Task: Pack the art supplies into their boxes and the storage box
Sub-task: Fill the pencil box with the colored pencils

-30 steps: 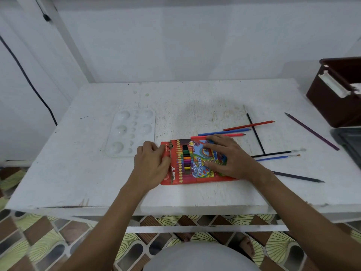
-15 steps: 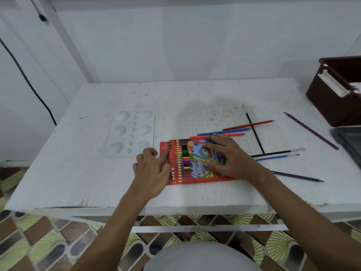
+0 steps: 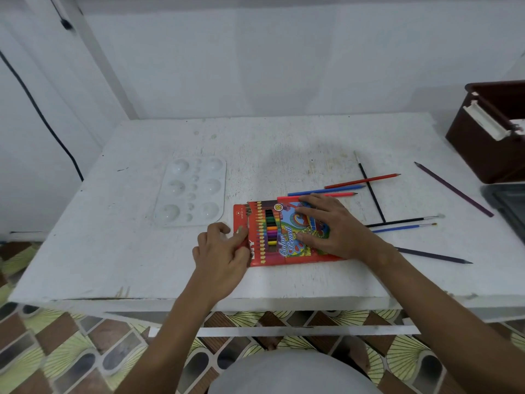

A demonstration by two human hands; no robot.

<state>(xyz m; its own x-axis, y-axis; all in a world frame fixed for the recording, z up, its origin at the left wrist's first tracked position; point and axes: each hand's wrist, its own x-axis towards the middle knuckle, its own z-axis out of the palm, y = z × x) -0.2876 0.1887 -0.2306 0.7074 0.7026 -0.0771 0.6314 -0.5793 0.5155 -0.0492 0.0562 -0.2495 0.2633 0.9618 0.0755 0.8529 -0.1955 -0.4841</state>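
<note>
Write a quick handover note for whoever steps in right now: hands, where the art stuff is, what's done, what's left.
Left hand: fingertips at the flap end of the colour pencil box.
Right hand: flat on the box, pinning it to the table.
Done: most pencils sit in the box.
Left: loose pencils beyond the box, the purple pencil, brushes, dark pencil and palette; then fill the brown storage box at far right.
</note>
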